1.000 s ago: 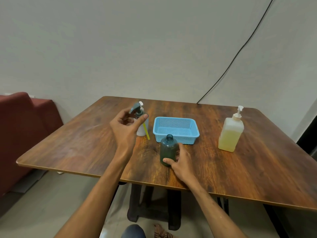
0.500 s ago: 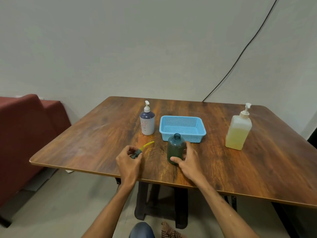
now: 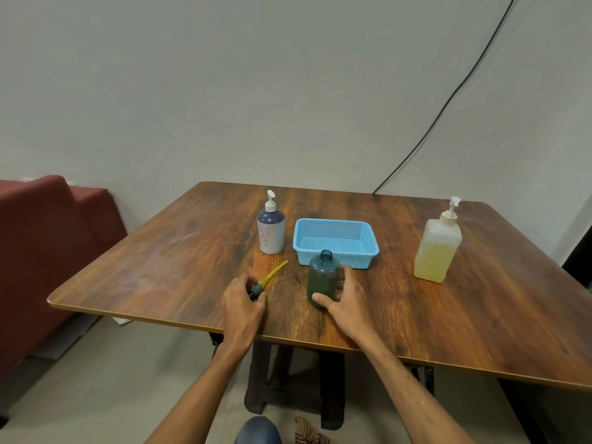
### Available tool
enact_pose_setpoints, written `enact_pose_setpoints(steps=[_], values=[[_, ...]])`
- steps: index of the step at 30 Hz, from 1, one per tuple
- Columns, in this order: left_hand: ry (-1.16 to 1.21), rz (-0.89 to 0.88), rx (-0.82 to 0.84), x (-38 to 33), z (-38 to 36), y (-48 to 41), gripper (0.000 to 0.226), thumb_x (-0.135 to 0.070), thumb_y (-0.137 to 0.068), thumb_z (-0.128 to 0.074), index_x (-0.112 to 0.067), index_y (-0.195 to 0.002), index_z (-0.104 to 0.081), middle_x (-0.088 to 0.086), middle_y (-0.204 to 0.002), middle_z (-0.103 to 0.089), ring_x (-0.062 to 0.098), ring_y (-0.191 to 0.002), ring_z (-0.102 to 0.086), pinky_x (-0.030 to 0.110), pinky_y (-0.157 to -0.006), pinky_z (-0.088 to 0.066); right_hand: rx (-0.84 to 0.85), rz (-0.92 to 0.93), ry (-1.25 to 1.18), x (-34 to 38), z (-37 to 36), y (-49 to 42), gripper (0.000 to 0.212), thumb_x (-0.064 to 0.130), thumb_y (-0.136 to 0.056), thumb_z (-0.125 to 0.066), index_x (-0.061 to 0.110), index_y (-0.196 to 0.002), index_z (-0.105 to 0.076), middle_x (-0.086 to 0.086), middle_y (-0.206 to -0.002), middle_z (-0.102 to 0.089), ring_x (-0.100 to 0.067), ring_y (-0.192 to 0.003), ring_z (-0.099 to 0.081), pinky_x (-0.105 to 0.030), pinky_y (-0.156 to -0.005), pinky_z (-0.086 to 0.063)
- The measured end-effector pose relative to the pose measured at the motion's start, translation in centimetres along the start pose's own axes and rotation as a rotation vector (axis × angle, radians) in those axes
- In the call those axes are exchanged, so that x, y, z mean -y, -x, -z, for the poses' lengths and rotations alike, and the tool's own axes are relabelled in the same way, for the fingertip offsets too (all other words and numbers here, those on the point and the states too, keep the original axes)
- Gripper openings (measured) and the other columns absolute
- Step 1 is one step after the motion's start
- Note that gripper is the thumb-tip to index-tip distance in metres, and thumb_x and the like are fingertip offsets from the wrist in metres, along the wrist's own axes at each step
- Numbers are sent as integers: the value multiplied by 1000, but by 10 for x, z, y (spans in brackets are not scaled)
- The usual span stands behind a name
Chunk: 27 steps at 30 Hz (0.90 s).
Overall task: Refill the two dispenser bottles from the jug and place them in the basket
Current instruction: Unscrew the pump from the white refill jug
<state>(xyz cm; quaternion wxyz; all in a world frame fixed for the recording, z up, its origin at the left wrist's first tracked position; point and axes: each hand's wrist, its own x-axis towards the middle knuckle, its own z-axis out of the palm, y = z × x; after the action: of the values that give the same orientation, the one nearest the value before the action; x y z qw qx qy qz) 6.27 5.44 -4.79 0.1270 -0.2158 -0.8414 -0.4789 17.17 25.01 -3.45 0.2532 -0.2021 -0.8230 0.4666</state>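
Note:
A dark green dispenser bottle [image 3: 323, 280] stands upright with its neck uncapped, just in front of the blue basket [image 3: 335, 242]. My right hand [image 3: 344, 299] grips the bottle's lower side. My left hand [image 3: 243, 304] rests on the table, shut on the removed pump head [image 3: 258, 290], whose yellow tube points away toward the basket. A white and purple dispenser bottle [image 3: 271, 231] with its pump on stands left of the basket. The square jug [image 3: 437, 248], half full of yellow liquid and topped by a pump, stands at the right.
The wooden table [image 3: 448, 318] has its near edge close to my arms. A red sofa [image 3: 41, 251] sits to the left of the table. A black cable [image 3: 448, 100] runs down the wall behind.
My left hand carried the pump head down from beside the white bottle and laid it on the table left of the green bottle. My right hand kept its hold on the green bottle.

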Motion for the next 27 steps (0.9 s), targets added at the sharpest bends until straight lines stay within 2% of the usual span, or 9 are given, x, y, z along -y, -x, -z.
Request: enact_pose_setpoints(steps=[3,8,11,14,18,22,25,27], values=[[-8,9,6,1,-1,0,31,-20,-80,-77,-31,-99,-55,-7,-102,-58,10,-95,-59,38,-88,-55,15,1,-7,3,0,2,79,28,-74,-85,32,-137,-37,6,-138,-52,-14,-122,-54,-46,-100,-51],[7,36,7,2,-4,-1,43,-22,-78,-80,-20,-116,-59,0,-112,-62,9,-98,-58,36,-89,-56,28,-11,-6,6,3,2,78,32,-73,-85,35,-135,-38,5,-139,-51,-13,-124,-52,-45,-102,-50],[6,57,22,-3,-5,1,52,-25,-78,-80,-20,-123,-56,2,-120,-60,12,-105,-58,36,-92,-55,51,-11,17,7,7,3,85,35,-70,-87,35,-139,-36,6,-142,-48,-13,-127,-49,-45,-104,-48],[-23,60,10,-10,-5,3,60,-29,-76,-80,-22,-129,-52,3,-130,-54,17,-117,-53,38,-100,-49,54,-4,22,4,10,7,92,40,-66,-88,35,-141,-34,6,-143,-48,-14,-127,-49,-46,-104,-48],[6,-30,-54,-34,-2,4,65,-30,-76,-81,-17,-132,-51,4,-136,-48,19,-126,-46,28,-102,-38,-17,2,-15,4,23,12,89,41,-70,-86,31,-143,-36,7,-140,-49,-11,-124,-49,-43,-103,-48],[150,-214,-118,-85,-5,7,60,-23,-79,-80,-16,-131,-53,1,-137,-49,11,-127,-44,25,-106,-38,-131,60,-97,17,53,15,73,33,-81,-80,34,-142,-41,13,-139,-47,-7,-120,-50,-33,-97,-51],[249,-330,-92,-125,-17,11,53,-20,-81,-78,-16,-128,-55,-1,-135,-52,9,-127,-47,17,-106,-39,-231,132,-132,27,82,15,59,25,-84,-78,27,-136,-50,10,-130,-57,-4,-113,-56,-17,-87,-52],[322,-368,-69,-147,-31,11,51,-19,-81,-78,-15,-127,-57,-1,-134,-55,10,-128,-48,23,-107,-43,-303,157,-126,32,103,14,52,22,-84,-78,23,-131,-55,11,-122,-61,-1,-108,-58,-10,-82,-50]])
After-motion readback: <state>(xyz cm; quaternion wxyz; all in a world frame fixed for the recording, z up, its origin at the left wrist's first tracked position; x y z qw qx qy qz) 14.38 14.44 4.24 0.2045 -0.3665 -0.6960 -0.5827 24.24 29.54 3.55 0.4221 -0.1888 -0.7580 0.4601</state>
